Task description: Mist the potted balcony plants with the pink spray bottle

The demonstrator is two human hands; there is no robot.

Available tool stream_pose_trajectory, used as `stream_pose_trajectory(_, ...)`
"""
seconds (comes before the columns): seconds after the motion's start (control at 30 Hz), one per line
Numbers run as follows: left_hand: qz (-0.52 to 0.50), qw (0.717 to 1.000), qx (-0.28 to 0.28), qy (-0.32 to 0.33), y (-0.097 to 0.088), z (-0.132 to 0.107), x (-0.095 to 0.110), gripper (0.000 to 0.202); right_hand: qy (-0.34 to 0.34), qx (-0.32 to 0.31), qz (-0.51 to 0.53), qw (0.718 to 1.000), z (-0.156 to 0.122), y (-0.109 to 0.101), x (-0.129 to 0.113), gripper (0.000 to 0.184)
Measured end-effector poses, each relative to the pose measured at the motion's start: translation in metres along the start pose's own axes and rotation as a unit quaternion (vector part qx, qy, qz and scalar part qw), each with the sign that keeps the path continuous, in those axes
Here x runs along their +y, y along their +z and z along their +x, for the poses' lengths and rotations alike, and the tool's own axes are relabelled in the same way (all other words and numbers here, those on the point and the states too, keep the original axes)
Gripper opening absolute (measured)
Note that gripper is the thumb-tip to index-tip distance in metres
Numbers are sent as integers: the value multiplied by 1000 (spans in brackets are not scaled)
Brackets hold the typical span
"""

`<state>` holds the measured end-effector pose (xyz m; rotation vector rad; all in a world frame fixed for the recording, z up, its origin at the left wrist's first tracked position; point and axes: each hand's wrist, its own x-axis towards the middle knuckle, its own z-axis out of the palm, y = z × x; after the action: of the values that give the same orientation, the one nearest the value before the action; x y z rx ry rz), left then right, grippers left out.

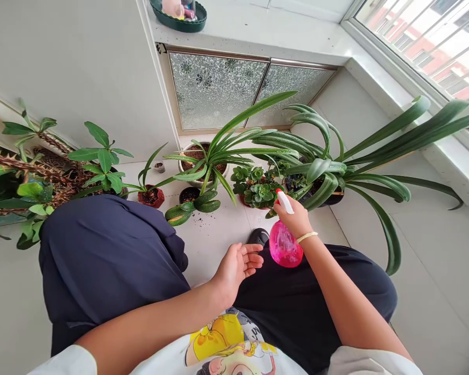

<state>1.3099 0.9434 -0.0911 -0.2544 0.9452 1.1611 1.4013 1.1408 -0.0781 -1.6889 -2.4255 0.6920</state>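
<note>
Head view: right hand point(296, 219) fingers gripping pink spray bottle point(284, 248); left hand point(235, 266) fingers spread.

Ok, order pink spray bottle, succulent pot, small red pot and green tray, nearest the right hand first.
1. pink spray bottle: in the right hand
2. succulent pot: just ahead
3. small red pot: far left
4. green tray: on ledge

One pink spray bottle point(284, 249), two hands, left hand point(238, 265), right hand point(295, 219), two frosted glass panels point(214, 88), one green tray point(180, 23), and at least six potted plants point(197, 161).
</note>
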Motion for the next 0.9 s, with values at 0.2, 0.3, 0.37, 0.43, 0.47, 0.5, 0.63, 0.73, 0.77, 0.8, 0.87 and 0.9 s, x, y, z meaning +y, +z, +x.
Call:
stream_pose_trajectory(0.2, -6, 1000, -4, 1, 0, -2, 1, 50, -9, 41, 51, 998, 0, -11, 4, 13)
stream_pose_trajectory(0.3, 1, 1000, -9, -5, -1, -4, 0, 49, -25, 83, 96, 992, 2, -21, 10, 14)
stream_pose_trajectory(0.37, 7, 1000, -9, -8, -1, -4, -1, 47, -31, 104, 115, 987, 4, -28, 14, 14)
stream_pose_trajectory(0.43, 10, 1000, -5, -8, -2, -3, -1, 45, -31, 112, 131, 985, 5, -34, 16, 15)
stream_pose_trajectory(0.47, 10, 1000, -2, -8, -2, -3, -1, 44, -30, 113, 138, 984, 6, -37, 17, 15)
stream_pose_trajectory(0.5, 9, 1000, 2, -7, -1, -2, 0, 43, -29, 114, 142, 983, 5, -38, 17, 15)
stream_pose_trajectory(0.63, 3, 1000, 29, -3, 1, 0, 3, 38, -31, 103, 138, 985, 1, -40, 16, 14)
stream_pose_trajectory(0.73, -1, 999, 49, -7, 5, 1, 4, 34, -38, 85, 135, 986, -3, -36, 15, 13)
stream_pose_trajectory(0.77, -3, 999, 52, -9, 6, 1, 3, 33, -42, 81, 134, 987, -4, -35, 15, 14)
stream_pose_trajectory(0.8, -4, 999, 53, -10, 6, 1, 2, 33, -47, 78, 131, 987, -5, -33, 15, 14)
stream_pose_trajectory(0.87, -5, 999, 46, -13, 8, 2, 0, 31, -58, 75, 126, 988, -6, -31, 14, 15)
stream_pose_trajectory(0.9, -5, 999, 41, -15, 8, 3, -1, 30, -63, 76, 122, 988, -6, -31, 14, 16)
